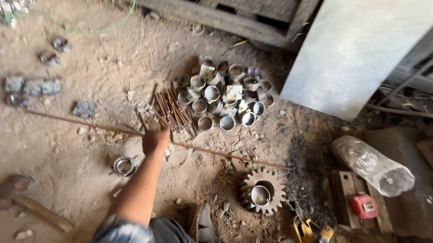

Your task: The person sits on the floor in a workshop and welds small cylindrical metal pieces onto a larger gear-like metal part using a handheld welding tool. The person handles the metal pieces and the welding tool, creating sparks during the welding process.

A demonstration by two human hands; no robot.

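Many short steel rings (225,97) heaped and untouched just right of the rusty rod bundle (171,112); left hand (154,140) at the bundle's near end, finger state unclear; one ring (260,195) already seated on the gear (262,191).

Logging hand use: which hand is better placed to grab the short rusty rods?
Left: the left hand is at the near ends of the short rusty rods; no other hand shows near them.

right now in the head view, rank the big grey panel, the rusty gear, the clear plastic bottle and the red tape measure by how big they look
1. Grey panel
2. Plastic bottle and rusty gear: look about alike, so unranked
3. Red tape measure
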